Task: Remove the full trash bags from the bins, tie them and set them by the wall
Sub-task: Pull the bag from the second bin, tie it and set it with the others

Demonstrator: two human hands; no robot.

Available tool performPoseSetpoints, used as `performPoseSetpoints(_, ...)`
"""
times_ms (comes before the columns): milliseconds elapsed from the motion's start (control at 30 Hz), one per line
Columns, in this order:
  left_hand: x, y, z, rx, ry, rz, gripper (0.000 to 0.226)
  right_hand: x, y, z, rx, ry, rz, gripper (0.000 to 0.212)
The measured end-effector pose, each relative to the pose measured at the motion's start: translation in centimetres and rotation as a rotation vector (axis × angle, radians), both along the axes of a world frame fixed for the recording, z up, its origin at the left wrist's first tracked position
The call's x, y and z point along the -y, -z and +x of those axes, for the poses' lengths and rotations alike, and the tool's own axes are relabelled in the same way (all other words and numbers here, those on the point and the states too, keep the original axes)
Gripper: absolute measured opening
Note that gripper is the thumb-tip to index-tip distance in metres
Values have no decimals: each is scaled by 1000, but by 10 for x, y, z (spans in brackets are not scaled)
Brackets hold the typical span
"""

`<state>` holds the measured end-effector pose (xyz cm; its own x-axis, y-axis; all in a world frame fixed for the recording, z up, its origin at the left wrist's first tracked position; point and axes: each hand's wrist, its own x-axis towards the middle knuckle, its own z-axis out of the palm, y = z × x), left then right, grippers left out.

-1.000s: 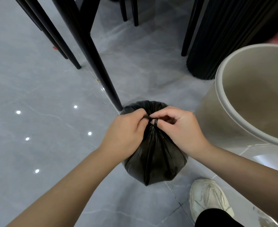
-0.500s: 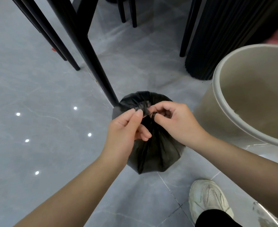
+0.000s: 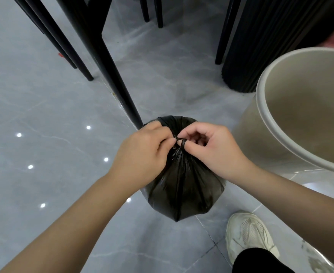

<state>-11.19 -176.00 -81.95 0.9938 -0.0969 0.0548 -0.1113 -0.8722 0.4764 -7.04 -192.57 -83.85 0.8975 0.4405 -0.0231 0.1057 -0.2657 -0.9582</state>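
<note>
1. Black plastic trash bag (image 3: 184, 190), full and rounded, hangs or stands directly beneath the two hands. Its mouth is gathered into a narrow neck, and pleats fan downward from the pinch point.
2. Left hand (image 3: 142, 152): the fingers are curled, with thumb and forefinger pinching the twisted neck from the left of the pinch point.
3. Right hand (image 3: 211, 148): the fingers are curled inward and pinch the same neck from the right. A thin black strip of the bag (image 3: 182, 143) is looped round the thumb tip.
4. The fingertips of both hands meet at the neck. The knot is hidden between them, so whether it is drawn tight cannot be told.
5. Beige bin (image 3: 260, 115) stands to the right of the grip, just beside the bag, with its bare interior showing.
6. Black chair leg (image 3: 113, 75) slants down from beyond the grip. Its foot lies just behind the bag on the left hand's side.
7. Black fluted column (image 3: 260, 46) stands beyond the right hand, behind the bin.
8. White shoe (image 3: 247, 235) lies under the right forearm, nearer the person than the grip, on the grey tiled floor (image 3: 44, 95). Small light reflections dot the tiles to the left of the left hand.
</note>
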Motion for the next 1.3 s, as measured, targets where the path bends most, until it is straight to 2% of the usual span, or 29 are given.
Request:
performPoseSetpoints(133, -2, -12, 10, -286, -201, -361, 22, 1, -1, 0, 212, -36, -77, 17)
performPoseSetpoints(200, -4, -19, 11, -374, -242, -412, 24, 2, 0, 1, 274, -53, -105, 18)
performPoseSetpoints(233, -4, -21, 11, -344, -206, -337, 22, 2, 0, 0, 293, -67, -124, 18)
performPoseSetpoints(333, -8, -25, 6, -54, 6, 172, 18, 1, 2, 0, 271, -108, -167, 19)
performPoseSetpoints(367, -11, -27, 6, 13, 66, 278, 22, 1, 2, 1, 242, -114, -166, 20)
performPoseSetpoints(467, -17, -32, 9, 63, 214, 353, 30, 1, 1, 3, 136, -126, -128, 22)
performPoseSetpoints(600, -23, -37, 10, 121, 324, 360, 25, 1, -4, 3, -4, -137, -57, 20)
performPoseSetpoints(767, -19, -44, 15, 108, 362, 149, 24, -1, -8, 3, -15, -152, -51, 15)
performPoseSetpoints(933, -20, -50, 15, -209, 139, 8, 10, -1, -7, 4, 75, -112, -4, 17)
performPoseSetpoints(1000, -19, -45, 12, -364, 28, -210, 22, 0, -8, 5, 138, -104, 22, 19)
performPoseSetpoints(1100, -13, -40, 7, -651, -240, -804, 32, -2, -10, 4, 195, -71, 98, 19)
performPoseSetpoints(1167, -10, -38, 7, -838, -359, -1123, 33, -5, -10, 2, 237, -31, 150, 19)
performPoseSetpoints(1233, -6, -40, 7, -942, -447, -1269, 33, -6, -10, 2, 276, -2, 174, 16)
performPoseSetpoints(1300, 1, -36, 8, -869, -581, -1279, 29, -7, -10, 2, 276, 30, 169, 12)
